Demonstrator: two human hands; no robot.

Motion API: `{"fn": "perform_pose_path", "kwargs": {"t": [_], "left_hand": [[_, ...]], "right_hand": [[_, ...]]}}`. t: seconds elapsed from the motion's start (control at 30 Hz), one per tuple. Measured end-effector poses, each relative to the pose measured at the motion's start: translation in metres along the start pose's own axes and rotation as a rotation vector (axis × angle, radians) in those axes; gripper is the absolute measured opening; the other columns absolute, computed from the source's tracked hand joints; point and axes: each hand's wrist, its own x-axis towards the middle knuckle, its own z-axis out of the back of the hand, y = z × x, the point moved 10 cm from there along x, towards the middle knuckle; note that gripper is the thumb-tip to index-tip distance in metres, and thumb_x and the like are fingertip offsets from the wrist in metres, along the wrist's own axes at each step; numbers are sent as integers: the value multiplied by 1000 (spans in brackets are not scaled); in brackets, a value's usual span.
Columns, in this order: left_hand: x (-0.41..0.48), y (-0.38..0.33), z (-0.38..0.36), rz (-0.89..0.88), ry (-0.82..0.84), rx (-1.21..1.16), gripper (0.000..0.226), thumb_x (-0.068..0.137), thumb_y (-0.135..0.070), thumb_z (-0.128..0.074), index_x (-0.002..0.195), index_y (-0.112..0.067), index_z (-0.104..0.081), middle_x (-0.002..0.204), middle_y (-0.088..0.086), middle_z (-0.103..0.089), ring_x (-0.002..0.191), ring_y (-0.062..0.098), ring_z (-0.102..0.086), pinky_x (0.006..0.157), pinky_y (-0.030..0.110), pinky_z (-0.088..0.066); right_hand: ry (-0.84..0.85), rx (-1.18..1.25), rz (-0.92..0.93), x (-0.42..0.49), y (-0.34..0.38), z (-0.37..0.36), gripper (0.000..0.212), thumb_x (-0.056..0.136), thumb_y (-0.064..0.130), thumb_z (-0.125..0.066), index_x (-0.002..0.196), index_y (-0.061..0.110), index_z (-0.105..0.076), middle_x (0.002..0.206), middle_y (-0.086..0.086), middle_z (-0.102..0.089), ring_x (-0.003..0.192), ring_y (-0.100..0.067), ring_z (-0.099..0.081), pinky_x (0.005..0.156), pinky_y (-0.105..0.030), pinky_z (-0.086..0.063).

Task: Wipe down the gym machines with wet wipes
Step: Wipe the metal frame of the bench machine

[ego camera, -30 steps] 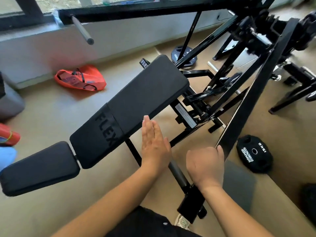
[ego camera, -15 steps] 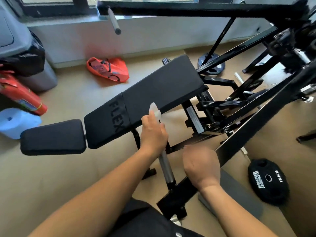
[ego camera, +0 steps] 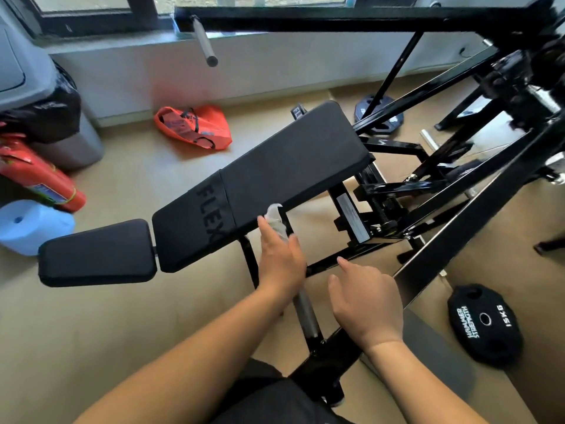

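A black gym machine fills the view, with a padded FLEX bench (ego camera: 275,179) and a slanted frame beam (ego camera: 477,221). A grey metal handle bar (ego camera: 305,313) juts out from the frame near me. My left hand (ego camera: 279,261) is wrapped around the upper part of that bar, holding a crumpled white wet wipe (ego camera: 276,220) against it; the wipe sticks out above my fingers. My right hand (ego camera: 367,301) hovers just right of the bar with fingers loosely apart, holding nothing.
A 15 kg weight plate (ego camera: 484,324) lies on the floor at the right. An orange bag (ego camera: 195,125) lies by the wall. At the left stand a grey bin (ego camera: 36,96), a red extinguisher (ego camera: 39,175) and a blue paper roll (ego camera: 30,226).
My left hand has closed around the handle bar with the wipe and slid up along it. My right hand has come off the frame beam and opened.
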Motion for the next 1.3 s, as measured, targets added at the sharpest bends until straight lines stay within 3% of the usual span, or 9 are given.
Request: {"fn": "perform_pose_path", "kwargs": {"t": [0.17, 0.4, 0.57, 0.7, 0.83, 1.03, 1.13, 1.23, 1.3], "left_hand": [[1, -10, 4, -24, 12, 15, 71, 109, -24, -39, 163, -19, 6, 164, 8, -21, 142, 25, -34, 96, 20, -26], [-94, 29, -34, 1, 190, -31, 90, 108, -30, -42, 149, -37, 38, 172, 1, 6, 157, 20, -11, 126, 35, -21], [-27, 17, -3, 158, 97, -131, 43, 104, -26, -52, 139, -15, -31, 115, 8, -57, 87, 16, -60, 70, 29, -52], [-8, 9, 11, 88, 89, -88, 66, 101, -28, -54, 154, -18, -18, 114, 3, -58, 90, 17, -61, 75, 34, -54], [-50, 15, -17, 46, 148, -98, 87, 106, -22, -49, 161, -22, 19, 171, 2, -5, 154, 20, -19, 120, 26, -21], [-14, 3, -7, -121, 118, 70, 94, 103, -18, -49, 157, -12, 27, 168, 6, 26, 157, 20, 16, 120, 22, 5], [2, -10, -4, -278, 129, 536, 90, 103, -36, -42, 158, -8, 24, 159, 11, 44, 151, 26, 35, 127, 39, 8], [-27, -19, -20, -539, 246, 969, 73, 105, -54, -17, 160, -6, -19, 170, 16, 13, 151, 28, 34, 126, 49, 14], [-64, -18, -32, -786, 439, 1053, 70, 106, -55, -10, 138, -12, -55, 155, 15, -41, 158, 33, -6, 127, 52, 4]], "right_hand": [[60, -21, -29, 0, -2, -3, 62, 96, 58, -35, 138, 23, -65, 141, 3, -64, 135, -14, -54, 121, -38, -32], [-17, 14, -43, 0, -2, 5, 40, 96, 47, -45, 98, 23, -77, 97, 8, -76, 97, -15, -67, 99, -36, -47], [-20, -2, -39, 0, -2, 4, 38, 97, 44, -45, 77, 27, -72, 76, 12, -68, 81, -15, -62, 89, -36, -47], [-35, -31, -19, 2, 0, 3, 44, 99, 41, -45, 58, 28, -56, 57, 13, -52, 63, -13, -52, 78, -37, -46], [-41, -55, -24, 3, -2, 1, 47, 99, 41, -46, 55, 27, -55, 54, 12, -50, 61, -15, -50, 76, -35, -44], [-52, -64, -7, 3, -1, 1, 48, 99, 41, -46, 54, 27, -54, 53, 13, -49, 60, -15, -49, 77, -36, -46], [-32, -80, 0, 3, -3, -4, 50, 100, 44, -43, 56, 26, -56, 55, 13, -52, 62, -13, -52, 81, -37, -46], [-16, -98, -11, 3, -6, -7, 51, 100, 48, -39, 62, 26, -65, 61, 11, -61, 69, -13, -57, 85, -37, -45], [-14, -101, -7, 2, -4, -6, 52, 101, 50, -37, 64, 26, -66, 63, 10, -63, 70, -13, -57, 86, -37, -45]]}}
